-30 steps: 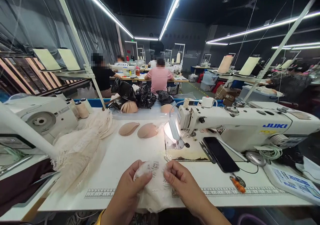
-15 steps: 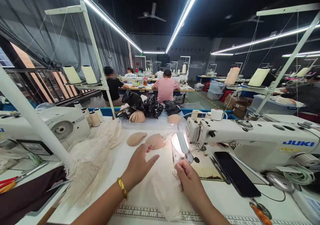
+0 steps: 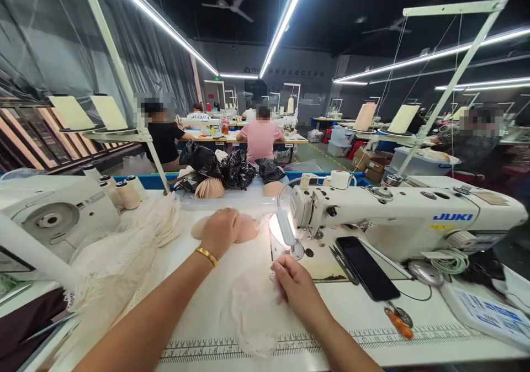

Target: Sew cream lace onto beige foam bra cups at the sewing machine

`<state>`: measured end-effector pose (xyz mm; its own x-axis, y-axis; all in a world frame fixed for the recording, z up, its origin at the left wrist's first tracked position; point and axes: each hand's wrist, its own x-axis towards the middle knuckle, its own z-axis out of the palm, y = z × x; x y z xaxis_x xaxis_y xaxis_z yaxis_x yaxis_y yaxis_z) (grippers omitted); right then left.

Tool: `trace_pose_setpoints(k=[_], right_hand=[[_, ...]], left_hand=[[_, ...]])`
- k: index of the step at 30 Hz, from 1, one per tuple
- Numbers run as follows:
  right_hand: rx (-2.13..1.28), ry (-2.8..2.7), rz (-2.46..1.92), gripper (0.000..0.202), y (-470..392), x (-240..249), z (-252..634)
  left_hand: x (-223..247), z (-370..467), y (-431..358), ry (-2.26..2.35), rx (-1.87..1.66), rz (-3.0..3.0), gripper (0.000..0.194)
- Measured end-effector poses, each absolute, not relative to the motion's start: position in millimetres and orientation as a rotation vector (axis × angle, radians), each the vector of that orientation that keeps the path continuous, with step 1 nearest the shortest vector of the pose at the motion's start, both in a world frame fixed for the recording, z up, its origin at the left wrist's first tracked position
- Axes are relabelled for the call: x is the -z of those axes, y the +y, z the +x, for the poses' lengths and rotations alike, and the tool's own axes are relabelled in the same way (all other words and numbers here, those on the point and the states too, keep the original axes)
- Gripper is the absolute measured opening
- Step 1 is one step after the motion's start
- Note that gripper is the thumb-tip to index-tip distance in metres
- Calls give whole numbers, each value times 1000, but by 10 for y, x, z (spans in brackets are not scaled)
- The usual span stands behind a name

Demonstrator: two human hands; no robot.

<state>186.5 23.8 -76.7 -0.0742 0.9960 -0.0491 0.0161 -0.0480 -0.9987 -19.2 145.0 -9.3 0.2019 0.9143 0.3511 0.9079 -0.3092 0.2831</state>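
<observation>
Two beige foam bra cups lie on the white table: the left cup (image 3: 199, 228) mostly covered, the right cup (image 3: 249, 229) partly. My left hand (image 3: 220, 231), with a gold bracelet at the wrist, is over both with its fingers curled down. Its fingertips are hidden, so I cannot tell whether they grip a cup. Pinched between thumb and fingers of my right hand (image 3: 295, 283) is the edge of a sheer white lace piece (image 3: 253, 317). That piece hangs down across the table toward the printed ruler (image 3: 215, 347).
At right stands a sewing machine (image 3: 397, 212) with a lit lamp (image 3: 285, 226). Before it lie a phone (image 3: 366, 267), tweezers (image 3: 344, 262) and an orange-handled tool (image 3: 399, 323). A lace heap (image 3: 124, 250) is at left. Black bags (image 3: 236, 168) sit behind; people work beyond.
My left hand has gone from spread fingers beside the cups to curled fingers over them. My right hand still pinches the lace. The whole view has shifted, with things sitting further left.
</observation>
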Motion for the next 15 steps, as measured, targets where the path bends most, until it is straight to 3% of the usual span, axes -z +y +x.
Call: trace_pose_setpoints(k=[3, 7, 12, 13, 15], right_hand=[[-1374, -1132, -1150, 48, 222, 762, 1936], [-1395, -1019, -1076, 56, 139, 737, 2015], [-1277, -1255, -1104, 34, -47, 616, 2041], [-1206, -1350, -1133, 30, -91, 590, 2038], [-1025, -1569, -1153, 30, -171, 539, 2035]], left_hand=[[-140, -249, 1163, 1701, -728, 2360, 24], [-261, -259, 665, 1251, -413, 2111, 24], [-119, -105, 445, 1205, -251, 2247, 14], [-100, -69, 460, 1170, -280, 2306, 17], [-103, -6, 514, 1000, -357, 2380, 47]])
